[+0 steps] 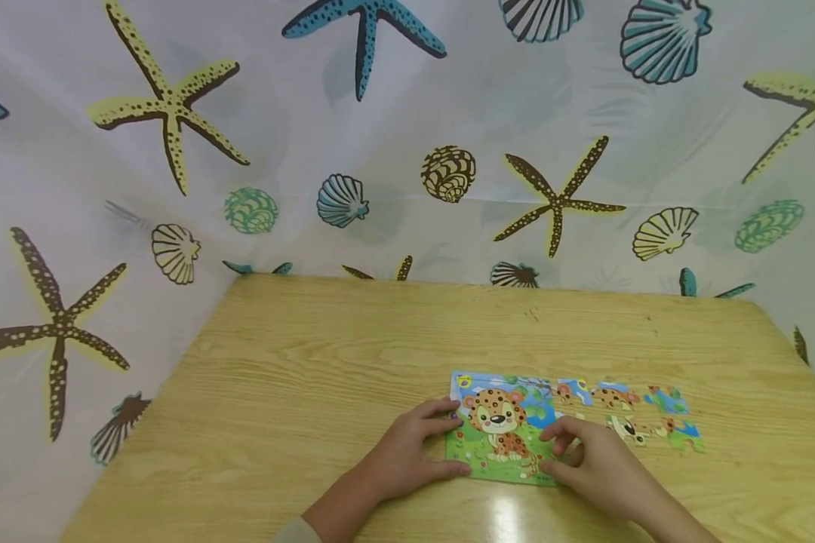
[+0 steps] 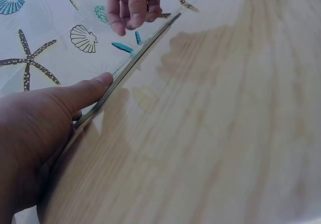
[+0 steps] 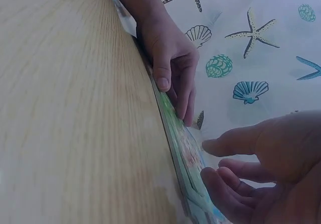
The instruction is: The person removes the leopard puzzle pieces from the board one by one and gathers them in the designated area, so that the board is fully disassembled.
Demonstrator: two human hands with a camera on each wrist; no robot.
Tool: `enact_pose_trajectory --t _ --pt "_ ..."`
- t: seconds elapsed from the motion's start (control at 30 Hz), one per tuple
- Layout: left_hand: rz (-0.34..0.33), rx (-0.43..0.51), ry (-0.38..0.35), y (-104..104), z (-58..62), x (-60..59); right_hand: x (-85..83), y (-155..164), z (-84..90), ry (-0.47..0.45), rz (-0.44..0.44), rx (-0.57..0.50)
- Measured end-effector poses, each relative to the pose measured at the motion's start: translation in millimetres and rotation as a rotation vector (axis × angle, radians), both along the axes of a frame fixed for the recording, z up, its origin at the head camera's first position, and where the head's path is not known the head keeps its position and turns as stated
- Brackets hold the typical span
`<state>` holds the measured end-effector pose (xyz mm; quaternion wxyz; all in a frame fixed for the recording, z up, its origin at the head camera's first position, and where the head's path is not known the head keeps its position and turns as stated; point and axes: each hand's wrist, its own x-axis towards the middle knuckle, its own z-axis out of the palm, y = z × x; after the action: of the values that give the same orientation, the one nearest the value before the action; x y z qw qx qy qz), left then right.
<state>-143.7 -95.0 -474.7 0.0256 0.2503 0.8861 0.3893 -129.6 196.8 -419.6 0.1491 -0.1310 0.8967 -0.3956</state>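
Observation:
A jigsaw puzzle board (image 1: 499, 430) with a spotted leopard cub on grass lies flat on the wooden table. At its left edge rests my left hand (image 1: 407, 452), the fingertips on the upper left part and the thumb at the lower left. The left wrist view shows that thumb (image 2: 95, 88) against the board's thin edge. Over the board's right edge is my right hand (image 1: 594, 460), its fingers loosely bent. In the right wrist view its thumb and fingers (image 3: 233, 141) stand apart with nothing between them.
Loose jigsaw pieces (image 1: 614, 397) lie in two rough rows right of the board, several of them, partly behind the right hand. The wooden table (image 1: 299, 362) meets a hanging white cloth (image 1: 394, 128) printed with starfish and shells at the back and sides.

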Motion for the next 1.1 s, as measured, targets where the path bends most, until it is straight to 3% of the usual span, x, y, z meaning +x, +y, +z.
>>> enact_pose_trajectory --t 0.2,0.53,0.83,1.1 --pt "-0.002 -0.012 -0.017 -0.1 0.8 -1.7 -8.5 -18.1 -7.7 -0.013 0.08 -0.13" --pt "-0.006 -0.024 -0.035 2.3 -1.1 1.1 -8.7 -25.1 -21.7 0.054 0.06 -0.037" --pt "0.007 -0.025 -0.024 3.6 1.7 -0.3 -9.7 -26.1 -18.6 0.101 0.026 -0.017" --pt "0.014 -0.018 -0.029 3.7 3.3 0.1 -12.1 -28.2 -16.3 0.045 0.025 -0.063"
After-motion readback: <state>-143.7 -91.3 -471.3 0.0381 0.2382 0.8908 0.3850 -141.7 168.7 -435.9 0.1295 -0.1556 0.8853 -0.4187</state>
